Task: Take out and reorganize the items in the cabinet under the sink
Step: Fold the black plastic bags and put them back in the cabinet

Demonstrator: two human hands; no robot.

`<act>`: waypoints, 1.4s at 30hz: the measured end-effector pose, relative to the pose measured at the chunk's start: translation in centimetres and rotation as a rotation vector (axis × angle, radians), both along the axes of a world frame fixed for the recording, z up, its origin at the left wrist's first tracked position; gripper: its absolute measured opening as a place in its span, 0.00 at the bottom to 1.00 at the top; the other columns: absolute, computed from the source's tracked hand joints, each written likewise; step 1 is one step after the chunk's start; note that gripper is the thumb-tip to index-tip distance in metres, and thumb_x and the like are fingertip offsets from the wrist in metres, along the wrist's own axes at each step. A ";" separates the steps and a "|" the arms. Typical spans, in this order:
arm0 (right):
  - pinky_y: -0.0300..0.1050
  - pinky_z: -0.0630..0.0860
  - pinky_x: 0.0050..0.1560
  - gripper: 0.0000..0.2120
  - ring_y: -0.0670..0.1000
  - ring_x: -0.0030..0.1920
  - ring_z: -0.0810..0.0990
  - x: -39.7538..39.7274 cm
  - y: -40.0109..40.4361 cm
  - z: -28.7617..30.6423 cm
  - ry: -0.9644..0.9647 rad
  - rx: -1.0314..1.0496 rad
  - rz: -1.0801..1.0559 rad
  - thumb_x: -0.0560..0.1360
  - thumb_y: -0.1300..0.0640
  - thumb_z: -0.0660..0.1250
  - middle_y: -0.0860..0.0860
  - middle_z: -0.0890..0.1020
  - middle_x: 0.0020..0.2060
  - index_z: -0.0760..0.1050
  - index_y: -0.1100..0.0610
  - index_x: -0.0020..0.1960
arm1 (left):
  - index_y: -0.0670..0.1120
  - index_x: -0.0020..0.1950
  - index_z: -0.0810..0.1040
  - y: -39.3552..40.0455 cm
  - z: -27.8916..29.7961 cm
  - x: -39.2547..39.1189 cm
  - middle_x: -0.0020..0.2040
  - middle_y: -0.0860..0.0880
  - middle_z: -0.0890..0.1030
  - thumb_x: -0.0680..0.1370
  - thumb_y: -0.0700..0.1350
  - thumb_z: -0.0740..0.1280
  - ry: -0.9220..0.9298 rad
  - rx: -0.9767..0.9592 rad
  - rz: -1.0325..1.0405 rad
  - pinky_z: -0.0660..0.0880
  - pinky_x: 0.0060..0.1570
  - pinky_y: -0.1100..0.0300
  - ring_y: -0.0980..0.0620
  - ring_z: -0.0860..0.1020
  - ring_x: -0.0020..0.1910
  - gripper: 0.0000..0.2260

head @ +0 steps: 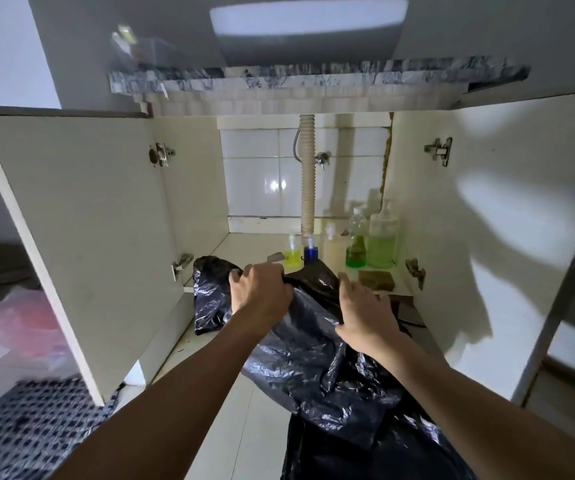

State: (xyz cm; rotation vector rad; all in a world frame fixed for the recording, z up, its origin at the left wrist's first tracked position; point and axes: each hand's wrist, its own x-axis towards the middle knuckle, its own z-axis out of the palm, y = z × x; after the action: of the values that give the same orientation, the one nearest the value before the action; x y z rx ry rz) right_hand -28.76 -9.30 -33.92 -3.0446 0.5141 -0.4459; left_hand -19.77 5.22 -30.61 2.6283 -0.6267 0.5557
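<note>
Gripping a bunched fold of the black plastic bag [317,358] with the left hand [262,292], fingers curled tight round the plastic at the front edge of the cabinet floor [244,244], likely to drag the whole sheet out in one pull. Resting the right hand [365,313] on the bag just beside, fingers fairly straight and thumb tucked under a crease, seemingly steadying rather than pinching. Trailing half in, half out: one lump of bag sitting near the front left corner, the rest spilling over the sill onto the tiled floor. Standing untouched toward the back right corner: a small yellow bottle [292,252], a blue bottle [311,251], a pale bottle [331,247], a green-liquid bottle [357,244] and a pump bottle [382,237] about half full of green liquid, with a brown sponge [376,280] lying in front. Bag contents not showing.
</note>
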 end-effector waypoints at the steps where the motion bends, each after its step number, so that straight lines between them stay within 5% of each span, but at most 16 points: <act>1: 0.57 0.70 0.61 0.30 0.56 0.60 0.76 0.1 -0.6 -0.2 -0.024 0.010 -0.039 0.73 0.57 0.67 0.54 0.76 0.58 0.58 0.58 0.71 | 0.51 0.47 0.80 0.3 0.0 0.1 0.42 0.50 0.81 0.75 0.50 0.63 -0.012 0.034 0.002 0.65 0.63 0.49 0.48 0.78 0.48 0.07; 4: 0.53 0.75 0.54 0.15 0.56 0.52 0.78 0.1 -1.9 0.4 -0.061 0.014 -0.108 0.73 0.64 0.61 0.54 0.78 0.52 0.68 0.58 0.59 | 0.51 0.50 0.78 1.2 -0.3 0.9 0.46 0.51 0.81 0.77 0.51 0.62 -0.075 0.141 -0.003 0.65 0.64 0.48 0.49 0.78 0.50 0.08; 7: 0.44 0.72 0.38 0.08 0.54 0.41 0.75 -0.3 -3.7 1.9 0.021 0.148 -0.137 0.74 0.67 0.60 0.54 0.77 0.44 0.66 0.56 0.49 | 0.50 0.51 0.77 1.8 -0.9 1.4 0.47 0.51 0.81 0.78 0.52 0.62 -0.119 0.208 -0.038 0.68 0.60 0.51 0.49 0.79 0.50 0.08; 11: 0.44 0.74 0.48 0.19 0.57 0.53 0.77 -1.6 -6.6 3.2 0.261 0.191 -0.139 0.74 0.68 0.58 0.57 0.77 0.55 0.71 0.59 0.63 | 0.51 0.53 0.78 2.0 -1.4 1.4 0.50 0.50 0.82 0.78 0.52 0.63 -0.067 0.277 -0.086 0.70 0.57 0.53 0.49 0.80 0.51 0.08; 14: 0.42 0.73 0.49 0.21 0.57 0.56 0.77 -2.6 -8.1 4.0 0.336 0.186 -0.159 0.73 0.70 0.55 0.59 0.77 0.59 0.72 0.60 0.64 | 0.50 0.55 0.77 1.1 -1.6 2.0 0.51 0.49 0.80 0.78 0.49 0.64 -0.086 0.374 -0.147 0.72 0.55 0.53 0.48 0.79 0.52 0.07; 17: 0.40 0.71 0.40 0.12 0.58 0.47 0.77 -2.1 -9.6 5.0 0.220 0.148 -0.196 0.73 0.69 0.56 0.59 0.79 0.53 0.75 0.58 0.48 | 0.49 0.56 0.78 -0.5 -1.4 3.6 0.50 0.47 0.80 0.77 0.44 0.65 -0.058 0.426 -0.170 0.74 0.47 0.54 0.47 0.80 0.49 0.08; 28: 0.45 0.68 0.35 0.11 0.58 0.36 0.73 -0.6 -13.4 4.4 -0.336 -0.091 -0.253 0.72 0.70 0.62 0.54 0.74 0.34 0.75 0.62 0.52 | 0.47 0.55 0.78 -4.9 3.3 6.8 0.48 0.46 0.79 0.74 0.42 0.65 -0.037 0.377 -0.125 0.70 0.39 0.55 0.44 0.79 0.46 0.10; 33: 0.50 0.76 0.44 0.18 0.63 0.48 0.81 -2.6 -12.9 4.6 -0.557 -0.104 -0.126 0.69 0.73 0.61 0.60 0.83 0.49 0.78 0.62 0.56 | 0.54 0.59 0.79 -3.5 3.9 4.5 0.54 0.50 0.80 0.73 0.38 0.64 -0.056 0.070 -0.165 0.71 0.52 0.53 0.46 0.78 0.54 0.18; 35: 0.50 0.77 0.43 0.15 0.63 0.44 0.81 -4.1 -12.5 3.8 -0.558 -0.108 -0.082 0.68 0.73 0.62 0.60 0.84 0.45 0.79 0.63 0.51 | 0.58 0.60 0.79 -2.5 2.4 3.3 0.55 0.55 0.81 0.73 0.38 0.64 -0.021 -0.042 -0.262 0.72 0.56 0.53 0.48 0.78 0.55 0.20; 37: 0.49 0.77 0.37 0.10 0.62 0.40 0.82 -5.8 -12.3 1.6 -0.424 -0.137 -0.070 0.68 0.72 0.64 0.59 0.83 0.38 0.79 0.61 0.44 | 0.60 0.60 0.78 -1.4 0.0 2.5 0.55 0.56 0.81 0.74 0.40 0.65 0.061 0.064 -0.431 0.75 0.55 0.53 0.50 0.78 0.55 0.19; 39: 0.47 0.75 0.36 0.09 0.60 0.41 0.82 -7.6 -12.2 -1.6 -0.093 -0.158 -0.069 0.70 0.69 0.61 0.57 0.83 0.38 0.77 0.59 0.42 | 0.58 0.64 0.76 -0.8 -2.4 1.4 0.55 0.52 0.81 0.75 0.40 0.64 0.236 0.377 -0.553 0.75 0.53 0.55 0.48 0.78 0.55 0.20; 42: 0.44 0.75 0.47 0.19 0.54 0.49 0.79 -9.6 -12.1 -6.4 0.535 0.058 -0.062 0.75 0.70 0.54 0.55 0.80 0.52 0.76 0.56 0.58 | 0.53 0.66 0.75 -1.2 -6.4 -1.0 0.58 0.46 0.80 0.75 0.41 0.65 0.436 0.783 -0.615 0.72 0.53 0.56 0.45 0.77 0.57 0.20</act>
State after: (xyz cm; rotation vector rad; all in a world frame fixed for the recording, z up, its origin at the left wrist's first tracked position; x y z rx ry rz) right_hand -38.35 -21.38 -40.31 -3.0741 0.6175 0.3944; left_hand -20.76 3.97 -37.05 2.8088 -1.6540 -0.5429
